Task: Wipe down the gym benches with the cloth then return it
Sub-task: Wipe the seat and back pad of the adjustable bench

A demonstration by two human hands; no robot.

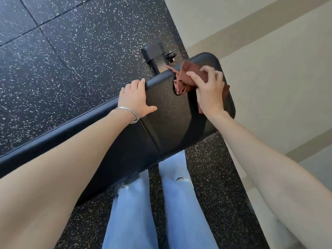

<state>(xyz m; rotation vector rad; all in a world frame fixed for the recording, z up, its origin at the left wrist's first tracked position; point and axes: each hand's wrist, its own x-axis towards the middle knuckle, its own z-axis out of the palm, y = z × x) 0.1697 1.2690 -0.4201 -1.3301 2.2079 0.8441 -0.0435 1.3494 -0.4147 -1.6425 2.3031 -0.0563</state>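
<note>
Head view:
- The bench (167, 108) runs from 8 o'clock to 1 o'clock across the frame. Its rounded end lies close beside the wall (269, 72) at 3 o'clock.
- The left hand (134, 97), at 10 o'clock, grips the pad's far edge. Its fingers are curled over the edge and the thumb lies flat on top. Thin bangles (129, 114) sit at the wrist.
- The right hand (210, 92), at 2 o'clock, has its fingers clenched round the cloth (192, 72).
- The cloth is brown and bunched, over the pad's end at 1 o'clock, with frayed tails trailing toward 9 o'clock. Whether it presses on the pad cannot be told.
- The frame foot (152, 51) stands on the speckled floor (71, 51) at 12 o'clock. The jeans (129, 212) are at 6 o'clock.
- Risk: a bunched cloth gives a small contact patch, so strokes may leave unwiped strips.
- Risk: the loose tails could catch on the frame hardware beyond the pad's edge.
- Risk: the patch under the left hand would go unwiped unless that hand shifts.
- Risk: the bangles may scuff the upholstery if the wrist drags.
- Risk: the knuckles may knock the wall when the pad's end is wiped.
</note>
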